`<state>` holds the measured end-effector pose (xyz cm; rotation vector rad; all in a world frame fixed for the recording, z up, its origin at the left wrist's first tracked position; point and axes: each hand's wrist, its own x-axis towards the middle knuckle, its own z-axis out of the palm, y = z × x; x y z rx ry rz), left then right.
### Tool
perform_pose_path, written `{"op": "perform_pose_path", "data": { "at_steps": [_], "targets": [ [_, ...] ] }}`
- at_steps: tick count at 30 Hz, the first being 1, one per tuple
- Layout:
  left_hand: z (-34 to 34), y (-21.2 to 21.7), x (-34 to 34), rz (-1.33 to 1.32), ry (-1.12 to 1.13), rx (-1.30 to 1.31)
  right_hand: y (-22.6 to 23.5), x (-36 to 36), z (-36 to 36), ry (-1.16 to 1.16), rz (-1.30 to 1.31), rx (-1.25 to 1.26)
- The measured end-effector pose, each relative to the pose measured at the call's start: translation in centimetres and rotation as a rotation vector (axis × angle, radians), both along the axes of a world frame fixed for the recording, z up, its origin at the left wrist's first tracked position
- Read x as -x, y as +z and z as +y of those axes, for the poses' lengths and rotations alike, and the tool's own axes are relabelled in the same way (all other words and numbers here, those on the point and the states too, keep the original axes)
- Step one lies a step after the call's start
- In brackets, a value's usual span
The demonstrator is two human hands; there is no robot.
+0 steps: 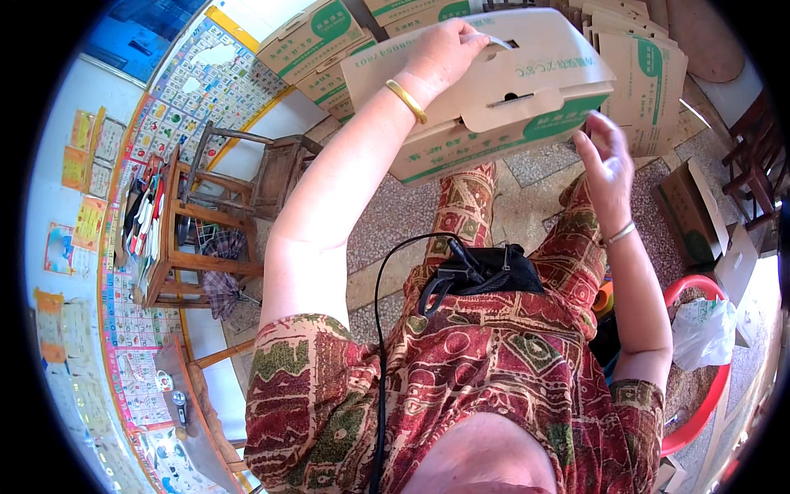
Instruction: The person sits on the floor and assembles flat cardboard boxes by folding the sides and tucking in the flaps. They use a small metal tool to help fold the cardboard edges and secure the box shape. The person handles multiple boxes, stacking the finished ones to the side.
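Observation:
A closed cardboard carton (494,90) with green printing is held up in front of me, tilted, with its lid tab tucked into the front. My left hand (444,56) is at the top of the carton, its fingers closed on a pale handle strip by the slot in the lid. A gold bangle circles that wrist. Just off the carton's lower right corner is my right hand (609,156), fingers apart and curved, holding nothing. Whether its fingertips touch the carton I cannot tell.
Similar cartons (304,41) are stacked at the far left. Flattened cartons (642,90) lean at the far right. A red basin (695,428) with a white plastic bag (704,333) stands at right. A wooden chair (276,177) and stand (169,267) are at left.

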<state>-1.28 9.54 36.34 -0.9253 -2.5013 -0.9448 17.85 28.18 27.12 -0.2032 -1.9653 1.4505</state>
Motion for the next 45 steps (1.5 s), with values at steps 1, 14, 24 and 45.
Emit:
{"op": "perform_pose_path", "data": {
  "at_steps": [1, 14, 24, 45],
  "targets": [
    [-0.2, -0.7, 0.0, -0.003, -0.01, -0.017, -0.5, 0.8, -0.7, 0.127, -0.055, 0.179],
    [-1.9, -2.7, 1.6, -0.087, -0.16, -0.051, -0.5, 4.6, -4.6, 0.488, -0.35, 0.587],
    [-2.7, -0.5, -1.5, 0.075, -0.408, 0.106, 0.0, 6.4, -5.8, 0.477, -0.288, 0.659],
    [-4.0, -2.4, -1.1, 0.044, -0.081, 0.147, 0.6, 10.4, -7.0, 0.535, -0.322, 0.721]
  ]
}}
